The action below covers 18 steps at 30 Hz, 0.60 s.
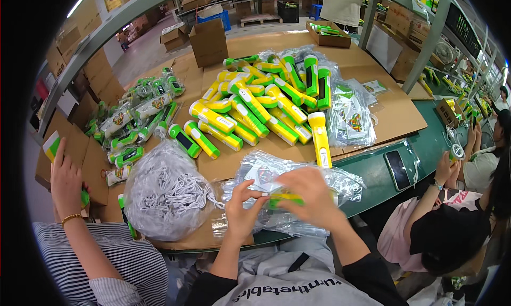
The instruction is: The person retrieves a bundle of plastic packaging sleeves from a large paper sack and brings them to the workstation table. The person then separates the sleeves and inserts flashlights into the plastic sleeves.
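Note:
My left hand (pixel 244 209) is closed in a pinch on the edge of a clear plastic bag (pixel 255 173). Just to its right lies a green and yellow flashlight (pixel 282 199), seemingly inside clear plastic. My right hand (pixel 314 197) reaches over this flashlight from the right. Motion smears its fingers, so their grip cannot be made out. More clear bags lie under and around both hands. Beyond them rises a heap of yellow, green and white flashlights (pixel 255 103), and one yellow flashlight (pixel 320 141) points toward my right hand.
Left of my hands sits a plastic sack of white cords (pixel 173 194), with bagged flashlights (pixel 133 119) behind it. A phone (pixel 397 169) rests on the green tabletop (pixel 367 186). A co-worker's hand (pixel 66 183) holds a flashlight at far left; other people sit at right.

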Available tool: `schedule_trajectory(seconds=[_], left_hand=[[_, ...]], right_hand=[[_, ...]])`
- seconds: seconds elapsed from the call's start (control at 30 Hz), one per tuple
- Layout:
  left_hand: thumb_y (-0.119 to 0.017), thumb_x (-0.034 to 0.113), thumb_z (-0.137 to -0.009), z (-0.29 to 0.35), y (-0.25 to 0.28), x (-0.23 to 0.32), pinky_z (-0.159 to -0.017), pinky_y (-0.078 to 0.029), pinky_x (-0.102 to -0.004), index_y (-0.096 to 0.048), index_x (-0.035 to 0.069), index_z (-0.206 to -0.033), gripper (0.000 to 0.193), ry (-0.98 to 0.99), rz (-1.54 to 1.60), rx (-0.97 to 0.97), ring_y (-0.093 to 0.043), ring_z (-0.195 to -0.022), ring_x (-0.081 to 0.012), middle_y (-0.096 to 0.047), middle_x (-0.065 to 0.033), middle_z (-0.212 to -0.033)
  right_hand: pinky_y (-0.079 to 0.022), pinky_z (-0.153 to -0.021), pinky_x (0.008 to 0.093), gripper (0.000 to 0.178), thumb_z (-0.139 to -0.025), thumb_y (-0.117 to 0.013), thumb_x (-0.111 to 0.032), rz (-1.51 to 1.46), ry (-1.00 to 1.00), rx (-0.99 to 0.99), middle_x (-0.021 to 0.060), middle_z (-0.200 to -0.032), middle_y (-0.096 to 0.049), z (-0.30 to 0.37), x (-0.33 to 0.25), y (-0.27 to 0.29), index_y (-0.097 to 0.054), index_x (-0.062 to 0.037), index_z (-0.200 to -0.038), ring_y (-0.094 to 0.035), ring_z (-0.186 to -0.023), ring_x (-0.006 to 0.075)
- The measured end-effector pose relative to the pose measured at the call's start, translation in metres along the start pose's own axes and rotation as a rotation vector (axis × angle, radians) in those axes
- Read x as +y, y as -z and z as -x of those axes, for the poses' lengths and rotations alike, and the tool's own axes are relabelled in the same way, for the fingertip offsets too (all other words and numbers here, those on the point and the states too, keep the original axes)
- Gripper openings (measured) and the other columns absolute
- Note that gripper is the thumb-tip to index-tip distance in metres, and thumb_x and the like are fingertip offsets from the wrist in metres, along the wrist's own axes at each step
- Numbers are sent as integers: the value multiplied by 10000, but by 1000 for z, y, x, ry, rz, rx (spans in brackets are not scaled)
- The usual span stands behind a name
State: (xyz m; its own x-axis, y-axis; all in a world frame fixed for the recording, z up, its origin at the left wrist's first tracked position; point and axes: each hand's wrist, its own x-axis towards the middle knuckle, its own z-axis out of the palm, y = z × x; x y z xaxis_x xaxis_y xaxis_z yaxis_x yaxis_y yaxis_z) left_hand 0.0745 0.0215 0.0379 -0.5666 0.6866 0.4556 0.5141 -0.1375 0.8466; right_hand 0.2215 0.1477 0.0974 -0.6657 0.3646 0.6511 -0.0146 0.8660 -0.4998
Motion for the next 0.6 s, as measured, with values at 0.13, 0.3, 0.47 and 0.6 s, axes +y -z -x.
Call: schedule_trajectory(seconds=[0.13,0.3,0.47,0.6], left_hand=[[-758,-53,-762,-9,11,21,-753,-545,-336,-573,16,-1138,425,-211,-129,-53,-708,-820,-252,-719,-117,-869],[-743,-30,-781,-23,49,29,-719,-530,-324,-644,4,-1032,272,-195,-135,-75,-698,-801,-241,-708,-118,-854],[-695,-14,-851,-75,85,20,-747,-511,-273,-672,0,-959,111,50,191,158,-654,-798,-133,-677,-28,-870],[-665,84,-919,-168,191,-15,-691,-486,-234,-651,40,-1001,93,-101,99,667,-583,-779,-70,-646,-4,-881]], right_hand=[[-456,-739,405,189,-753,-742,-124,-54,30,-106,68,-852,-619,-5,-7,-23,-616,-58,-878,-599,-814,288],[-472,-685,399,155,-719,-730,-17,88,-10,-88,113,-804,-621,4,7,19,-613,-38,-818,-594,-762,317],[-493,-749,375,140,-749,-708,15,-111,-299,-141,136,-852,-650,27,35,67,-626,6,-862,-630,-821,314],[-500,-758,356,135,-790,-689,11,91,-201,-3,132,-875,-658,20,39,48,-645,21,-918,-646,-833,284]])
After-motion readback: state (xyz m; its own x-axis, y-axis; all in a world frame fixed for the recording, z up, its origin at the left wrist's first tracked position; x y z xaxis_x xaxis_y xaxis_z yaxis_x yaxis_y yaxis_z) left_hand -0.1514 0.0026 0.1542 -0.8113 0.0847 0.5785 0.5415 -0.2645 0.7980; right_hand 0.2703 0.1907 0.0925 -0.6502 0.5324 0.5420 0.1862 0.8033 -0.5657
